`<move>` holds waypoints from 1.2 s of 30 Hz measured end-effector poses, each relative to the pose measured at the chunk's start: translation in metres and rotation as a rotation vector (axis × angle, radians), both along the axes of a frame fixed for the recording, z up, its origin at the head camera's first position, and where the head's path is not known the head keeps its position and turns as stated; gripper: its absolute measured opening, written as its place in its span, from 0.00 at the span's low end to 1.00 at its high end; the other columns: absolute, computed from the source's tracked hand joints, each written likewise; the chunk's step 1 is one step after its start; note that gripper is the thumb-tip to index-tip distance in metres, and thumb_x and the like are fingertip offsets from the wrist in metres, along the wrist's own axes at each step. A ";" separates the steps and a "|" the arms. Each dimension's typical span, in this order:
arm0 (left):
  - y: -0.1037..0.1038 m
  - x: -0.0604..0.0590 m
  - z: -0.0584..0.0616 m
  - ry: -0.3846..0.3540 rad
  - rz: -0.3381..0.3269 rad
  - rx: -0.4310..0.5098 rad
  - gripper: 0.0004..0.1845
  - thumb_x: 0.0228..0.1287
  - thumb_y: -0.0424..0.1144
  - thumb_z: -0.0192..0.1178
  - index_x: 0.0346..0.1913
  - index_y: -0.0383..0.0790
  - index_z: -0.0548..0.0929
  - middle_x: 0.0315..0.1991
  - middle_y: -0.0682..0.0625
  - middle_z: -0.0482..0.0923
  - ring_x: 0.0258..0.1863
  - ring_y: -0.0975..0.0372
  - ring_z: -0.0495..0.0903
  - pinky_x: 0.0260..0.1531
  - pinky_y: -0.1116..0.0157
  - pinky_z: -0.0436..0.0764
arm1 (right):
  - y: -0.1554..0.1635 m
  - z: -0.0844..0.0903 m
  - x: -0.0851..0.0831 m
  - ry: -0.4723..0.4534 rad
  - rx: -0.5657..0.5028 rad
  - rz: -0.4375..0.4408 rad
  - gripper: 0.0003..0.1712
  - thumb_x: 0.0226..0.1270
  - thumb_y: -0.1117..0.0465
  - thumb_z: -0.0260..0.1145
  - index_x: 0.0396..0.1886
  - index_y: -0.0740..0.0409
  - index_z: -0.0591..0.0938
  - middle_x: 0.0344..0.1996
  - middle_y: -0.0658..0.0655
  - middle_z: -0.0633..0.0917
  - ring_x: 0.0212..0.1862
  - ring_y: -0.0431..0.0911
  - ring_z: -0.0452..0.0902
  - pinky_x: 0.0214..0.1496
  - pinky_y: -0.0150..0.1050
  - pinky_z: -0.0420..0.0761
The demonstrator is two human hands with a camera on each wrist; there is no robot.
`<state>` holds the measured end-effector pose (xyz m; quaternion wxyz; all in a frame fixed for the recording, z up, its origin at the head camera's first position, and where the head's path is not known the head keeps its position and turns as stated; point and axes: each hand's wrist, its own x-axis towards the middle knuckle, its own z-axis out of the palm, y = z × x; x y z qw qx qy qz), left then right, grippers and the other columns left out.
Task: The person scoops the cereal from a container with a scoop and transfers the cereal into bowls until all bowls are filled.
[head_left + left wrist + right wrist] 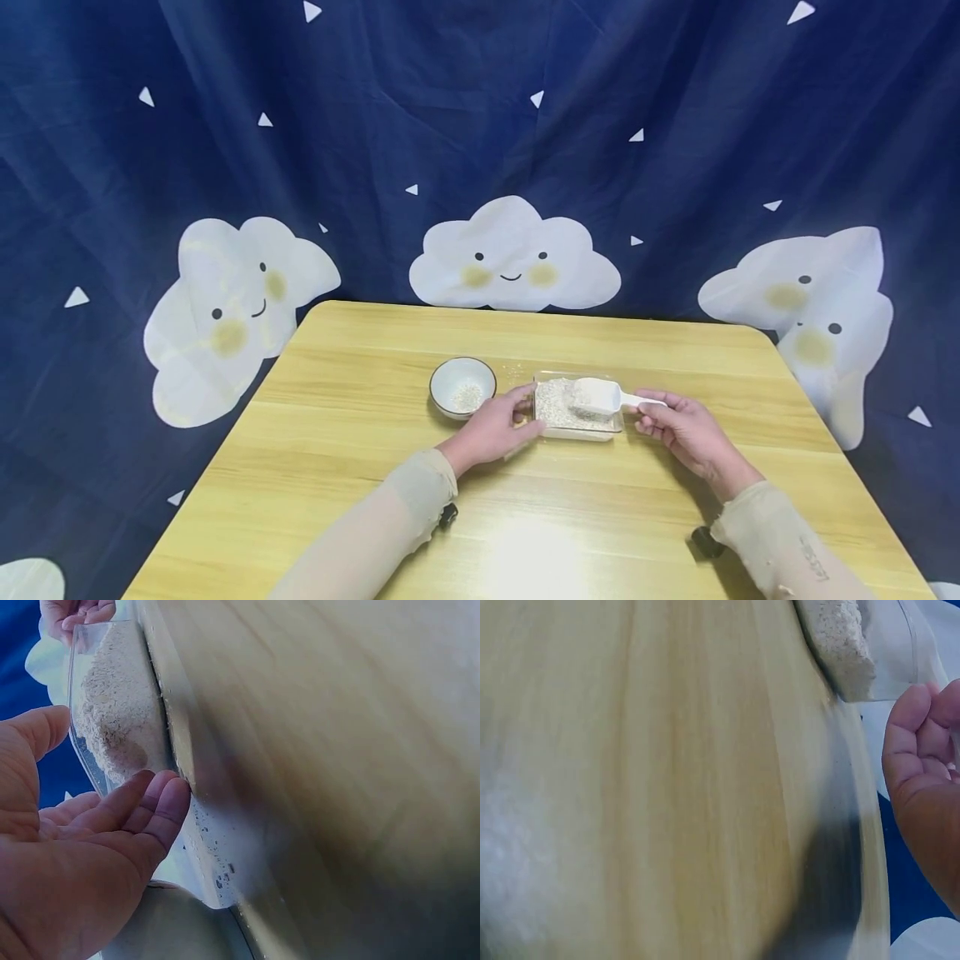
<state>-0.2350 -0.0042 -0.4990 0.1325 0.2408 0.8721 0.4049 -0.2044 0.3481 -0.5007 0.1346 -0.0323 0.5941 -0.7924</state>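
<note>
A clear rectangular container [577, 433] holds pale flakes that look like oats [553, 402]. My right hand [693, 433] pinches the handle of a white scoop [597, 396], whose bowl sits over the flakes. In the right wrist view the curled fingers [907, 727] are beside the container's end, and the scoop is out of sight. My left hand [491, 427] is at the container's left end, thumb and fingers spread along it. The left wrist view shows its loosely bent fingers [169, 810] right by the wall. A white bowl [450, 387] with a dark rim has a few flakes inside.
The wooden table [375, 517] has a few crumbs [513, 368] scattered behind the gap between bowl and container. Beyond its back edge hangs a dark blue curtain [480, 125] with clouds and small white triangles.
</note>
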 end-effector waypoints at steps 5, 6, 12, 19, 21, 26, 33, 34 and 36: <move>0.001 -0.001 -0.001 0.011 -0.002 -0.013 0.44 0.75 0.61 0.62 0.86 0.48 0.60 0.72 0.45 0.80 0.65 0.53 0.84 0.69 0.57 0.82 | 0.004 0.001 0.000 0.012 -0.139 0.038 0.20 0.83 0.74 0.51 0.54 0.55 0.87 0.42 0.53 0.93 0.38 0.37 0.87 0.52 0.32 0.90; 0.001 -0.001 -0.002 0.012 -0.003 -0.014 0.44 0.75 0.61 0.62 0.86 0.48 0.60 0.72 0.45 0.80 0.65 0.53 0.84 0.69 0.57 0.82 | 0.006 0.002 0.000 0.014 -0.174 0.044 0.21 0.84 0.74 0.50 0.54 0.56 0.87 0.42 0.53 0.94 0.38 0.37 0.87 0.52 0.31 0.90; 0.000 -0.001 -0.001 0.015 -0.007 -0.012 0.45 0.74 0.61 0.62 0.85 0.48 0.60 0.72 0.45 0.80 0.65 0.54 0.84 0.69 0.57 0.82 | 0.009 0.004 0.000 0.018 -0.279 0.059 0.23 0.85 0.75 0.46 0.54 0.59 0.87 0.42 0.55 0.94 0.39 0.37 0.88 0.52 0.32 0.90; 0.001 0.000 0.001 0.013 -0.004 -0.010 0.44 0.74 0.60 0.63 0.85 0.46 0.61 0.71 0.46 0.81 0.62 0.56 0.85 0.67 0.60 0.83 | 0.007 0.007 -0.002 0.031 -0.265 0.072 0.23 0.85 0.75 0.46 0.54 0.59 0.87 0.43 0.54 0.94 0.39 0.37 0.87 0.52 0.32 0.90; 0.001 0.001 0.002 0.020 -0.008 -0.019 0.45 0.74 0.60 0.63 0.85 0.45 0.61 0.71 0.46 0.82 0.58 0.59 0.85 0.64 0.61 0.84 | 0.007 0.007 -0.002 0.035 -0.263 0.075 0.23 0.85 0.75 0.45 0.54 0.59 0.87 0.43 0.54 0.94 0.38 0.37 0.87 0.52 0.32 0.90; -0.004 0.006 0.012 0.024 -0.030 -0.012 0.46 0.74 0.62 0.63 0.86 0.45 0.59 0.72 0.47 0.80 0.53 0.60 0.84 0.61 0.62 0.84 | 0.007 0.009 -0.003 0.035 -0.261 0.072 0.24 0.85 0.75 0.44 0.54 0.58 0.87 0.43 0.54 0.94 0.38 0.37 0.87 0.51 0.32 0.90; -0.034 0.016 0.031 0.061 -0.058 0.092 0.36 0.76 0.53 0.65 0.81 0.46 0.69 0.69 0.47 0.83 0.55 0.57 0.85 0.58 0.61 0.86 | 0.008 0.016 -0.007 0.049 -0.219 0.089 0.22 0.85 0.74 0.48 0.54 0.57 0.88 0.43 0.52 0.94 0.38 0.37 0.87 0.51 0.32 0.90; -0.040 0.016 0.033 0.079 -0.044 0.113 0.34 0.76 0.51 0.66 0.79 0.46 0.72 0.68 0.47 0.84 0.54 0.58 0.85 0.57 0.61 0.87 | 0.009 0.018 -0.008 0.055 -0.209 0.098 0.22 0.85 0.74 0.48 0.54 0.56 0.88 0.43 0.52 0.94 0.39 0.37 0.88 0.51 0.32 0.90; -0.053 0.015 0.037 0.143 0.013 0.145 0.30 0.74 0.49 0.67 0.75 0.46 0.77 0.65 0.48 0.85 0.53 0.57 0.85 0.55 0.59 0.87 | 0.009 0.021 -0.011 0.062 -0.201 0.104 0.22 0.85 0.74 0.48 0.54 0.56 0.88 0.43 0.52 0.94 0.38 0.37 0.88 0.51 0.32 0.90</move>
